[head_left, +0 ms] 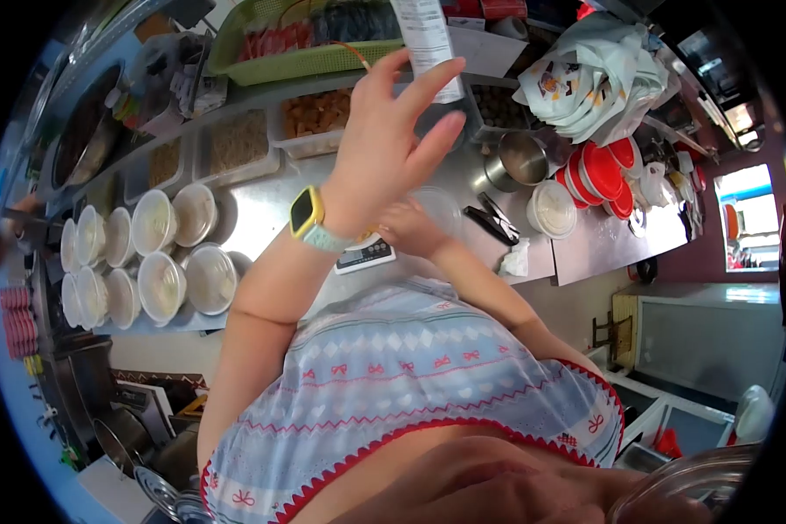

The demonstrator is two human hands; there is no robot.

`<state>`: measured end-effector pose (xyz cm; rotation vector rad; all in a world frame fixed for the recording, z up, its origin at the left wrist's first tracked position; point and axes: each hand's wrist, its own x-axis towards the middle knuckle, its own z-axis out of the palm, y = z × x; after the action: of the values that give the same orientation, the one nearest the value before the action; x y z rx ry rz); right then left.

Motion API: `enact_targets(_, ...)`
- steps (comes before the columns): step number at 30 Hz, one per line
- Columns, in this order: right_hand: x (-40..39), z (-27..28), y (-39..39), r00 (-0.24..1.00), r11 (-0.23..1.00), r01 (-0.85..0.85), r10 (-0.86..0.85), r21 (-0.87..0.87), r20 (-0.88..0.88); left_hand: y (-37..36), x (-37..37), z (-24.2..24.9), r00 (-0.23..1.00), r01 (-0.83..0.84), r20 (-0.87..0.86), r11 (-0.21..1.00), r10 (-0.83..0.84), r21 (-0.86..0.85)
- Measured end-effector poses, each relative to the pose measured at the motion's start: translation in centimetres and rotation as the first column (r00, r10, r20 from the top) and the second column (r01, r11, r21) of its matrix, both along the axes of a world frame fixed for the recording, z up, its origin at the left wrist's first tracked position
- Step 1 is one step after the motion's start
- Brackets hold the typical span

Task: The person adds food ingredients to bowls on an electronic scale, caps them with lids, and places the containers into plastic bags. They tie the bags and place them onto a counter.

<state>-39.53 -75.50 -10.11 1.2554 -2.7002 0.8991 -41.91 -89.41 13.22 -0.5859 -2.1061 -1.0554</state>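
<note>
My left hand point(389, 131), with a yellow-cased watch point(306, 212) on its wrist, is raised over the counter with its fingers spread. One finger overlaps a long printed paper slip point(430, 52) hanging at the top. Lower down, my right hand point(408, 225) is curled above a small digital scale point(367, 257). My left wrist partly covers the scale and the right fingertips; I cannot tell what they hold. A bit of yellow-orange food point(372, 237) shows beside them. Behind the right hand is a clear round plastic container point(439, 208).
Rows of filled plastic bowls point(162, 286) stand at left. Tubs of ingredients point(316, 113) line the back below a green basket point(314, 61). On the right are black tongs point(492, 220), a metal pot point(521, 161), a white-filled tub point(551, 210), red lids point(598, 171) and plastic bags point(596, 83).
</note>
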Motion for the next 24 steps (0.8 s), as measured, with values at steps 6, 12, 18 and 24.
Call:
enact_targets(6,2.0,1.5,5.1,0.975,0.980,0.114,-0.080,-0.160,0.208,1.0,-4.7,-3.2,0.978,-0.092,0.200,0.986,0.063,0.137)
enact_targets(12,3.5,2.4,9.4,0.915,0.954,0.226,-0.137,-0.200,0.379,1.7,-7.4,-6.6,0.938,0.045,0.247,0.793,-0.244,0.608)
enact_targets(18,3.8,2.1,11.6,0.855,0.939,0.272,-0.135,-0.210,0.501,1.7,-7.8,-7.6,0.952,0.010,0.230,0.773,-0.202,0.634)
enact_targets(24,3.7,1.6,12.6,0.827,0.937,0.295,-0.151,-0.188,0.541,1.8,-8.1,-7.9,0.962,-0.011,0.215,0.759,-0.170,0.651)
